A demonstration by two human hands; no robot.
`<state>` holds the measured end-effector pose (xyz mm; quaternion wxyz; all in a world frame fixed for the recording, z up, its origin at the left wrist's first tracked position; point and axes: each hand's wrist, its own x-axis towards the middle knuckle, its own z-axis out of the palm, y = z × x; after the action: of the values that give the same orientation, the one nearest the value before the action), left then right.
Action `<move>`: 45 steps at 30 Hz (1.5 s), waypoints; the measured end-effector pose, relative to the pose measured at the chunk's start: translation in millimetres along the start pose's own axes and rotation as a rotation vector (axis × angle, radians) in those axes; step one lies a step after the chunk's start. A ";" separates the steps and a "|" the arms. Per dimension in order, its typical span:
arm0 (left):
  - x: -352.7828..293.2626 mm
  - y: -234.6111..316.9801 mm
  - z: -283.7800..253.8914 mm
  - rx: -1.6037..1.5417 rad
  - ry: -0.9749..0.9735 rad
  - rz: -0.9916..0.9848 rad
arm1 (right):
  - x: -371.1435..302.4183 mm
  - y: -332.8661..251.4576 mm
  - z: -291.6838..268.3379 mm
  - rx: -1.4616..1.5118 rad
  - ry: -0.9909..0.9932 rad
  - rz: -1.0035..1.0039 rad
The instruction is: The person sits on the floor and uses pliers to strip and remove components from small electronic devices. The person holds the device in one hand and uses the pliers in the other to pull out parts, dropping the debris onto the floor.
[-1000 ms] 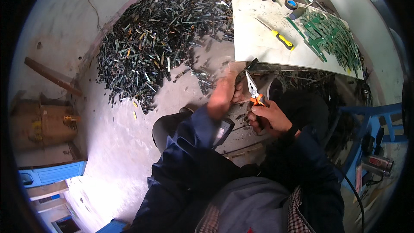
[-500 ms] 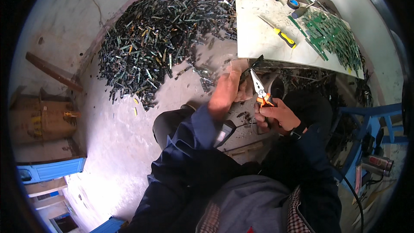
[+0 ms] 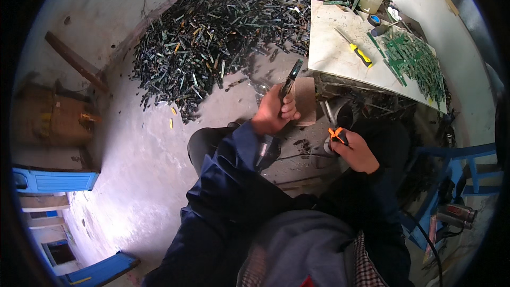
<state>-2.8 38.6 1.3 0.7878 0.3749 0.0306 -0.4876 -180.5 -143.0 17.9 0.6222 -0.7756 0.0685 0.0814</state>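
Note:
My left hand point(image 3: 273, 112) is closed around a narrow dark strip point(image 3: 290, 81) with a greenish upper end. It looks like a small circuit-board strip in a black casing and stands up tilted from my fist. My right hand point(image 3: 357, 153) grips pliers point(image 3: 337, 135) by their orange and black handles. The pliers' jaws look parted, point upward and stay clear of the strip. Behind my left hand is a piece of brown cardboard point(image 3: 305, 101). My palm and fingers hide the lower end of the strip.
A large heap of dark strips point(image 3: 207, 48) covers the floor ahead and left. The white board point(image 3: 332, 56) at right carries a yellow-black handled tool point(image 3: 361, 55), a blue tape roll point(image 3: 374, 19) and piled green strips point(image 3: 414, 61). A blue chair point(image 3: 451, 170) stands at far right.
My left hand has drawn back from the white board's edge and turned, raising the strip. The pliers have moved a little right and down, away from the strip, and their jaws have parted.

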 end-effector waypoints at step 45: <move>35.0 -39.1 20.8 0.324 -0.027 0.009 | 42.3 -3.1 8.5 0.697 0.659 0.060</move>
<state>-22.0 -9.9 -20.2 0.7195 0.4908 -0.0605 -0.4877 -138.9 -134.3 10.1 0.7878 -0.5028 0.3076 -0.1787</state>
